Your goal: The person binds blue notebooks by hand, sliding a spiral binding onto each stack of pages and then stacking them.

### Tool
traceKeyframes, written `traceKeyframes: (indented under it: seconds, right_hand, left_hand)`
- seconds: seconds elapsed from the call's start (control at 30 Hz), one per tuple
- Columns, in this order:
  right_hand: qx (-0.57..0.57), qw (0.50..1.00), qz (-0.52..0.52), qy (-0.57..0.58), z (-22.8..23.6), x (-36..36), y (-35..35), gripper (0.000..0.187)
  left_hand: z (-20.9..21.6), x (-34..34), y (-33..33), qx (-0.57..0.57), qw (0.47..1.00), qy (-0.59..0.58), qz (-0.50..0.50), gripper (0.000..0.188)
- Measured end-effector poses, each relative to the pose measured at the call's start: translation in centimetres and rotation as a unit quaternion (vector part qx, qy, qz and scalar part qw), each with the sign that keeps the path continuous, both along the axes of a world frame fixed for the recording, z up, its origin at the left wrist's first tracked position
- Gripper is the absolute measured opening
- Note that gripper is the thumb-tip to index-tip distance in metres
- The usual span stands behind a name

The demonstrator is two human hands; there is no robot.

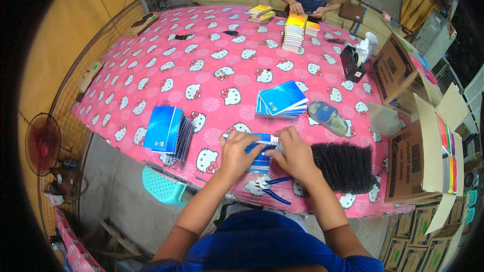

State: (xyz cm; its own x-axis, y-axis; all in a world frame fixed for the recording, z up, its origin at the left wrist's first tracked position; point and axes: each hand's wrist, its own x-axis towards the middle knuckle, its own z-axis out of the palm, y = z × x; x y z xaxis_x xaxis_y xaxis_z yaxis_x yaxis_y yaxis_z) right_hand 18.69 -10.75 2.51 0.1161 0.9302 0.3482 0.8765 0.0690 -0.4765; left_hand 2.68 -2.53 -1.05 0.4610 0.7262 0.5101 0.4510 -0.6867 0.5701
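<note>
L hand (237,152) & R hand (294,153) both grasp a blue notebook (260,163) nr the table's (212,106) front edge, pliers (275,189) just beside, black coils (343,167) to the right. Step's prob. squaring pages or fitting a coil; next move likely needs steady L hold w/ R fingers working along the edge.

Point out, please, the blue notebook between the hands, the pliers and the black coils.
Blue notebook (260,163): head view, its cover.
Pliers (278,198): head view, lower blue handle.
Black coils (344,168): head view, the middle.
</note>
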Motion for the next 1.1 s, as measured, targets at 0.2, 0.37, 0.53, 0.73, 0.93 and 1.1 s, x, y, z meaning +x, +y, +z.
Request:
traceKeyframes:
  seconds: [0.2, 0.37, 0.53, 0.73, 0.93, 1.1]
  right_hand:
    - [-0.083, 0.979, -0.187, -0.021, -1.5, 8.1, 2.0, 0.024]
    - [-0.334, 0.903, -0.252, -0.095, -6.7, 23.3, 2.0, 0.034]
    - [-0.155, 0.94, -0.297, -0.058, -4.8, 22.7, 1.4, 0.039]
    - [-0.071, 0.974, 0.018, 0.215, -2.2, 9.3, 0.3, 0.058]
    - [-0.232, 0.869, 0.067, 0.431, -1.9, 8.7, -0.6, 0.041]
    - [-0.003, 0.847, 0.054, 0.529, -5.6, 8.9, -1.0, 0.041]
  left_hand:
    - [-0.4, -1.7, 1.1, -0.003, 1.0, 0.0, -0.024, 0.016]
    - [-0.8, 0.0, 2.4, -0.046, 0.992, 0.002, -0.118, 0.025]
    - [-0.3, -0.2, 2.2, 0.005, 0.995, 0.002, -0.102, 0.033]
    - [-0.3, 0.0, 2.2, -0.021, 0.988, 0.024, -0.15, 0.034]
    - [0.3, 0.0, 2.1, -0.071, 0.983, 0.041, -0.163, 0.034]
    - [0.4, 0.0, 2.2, -0.11, 0.98, 0.043, -0.161, 0.042]
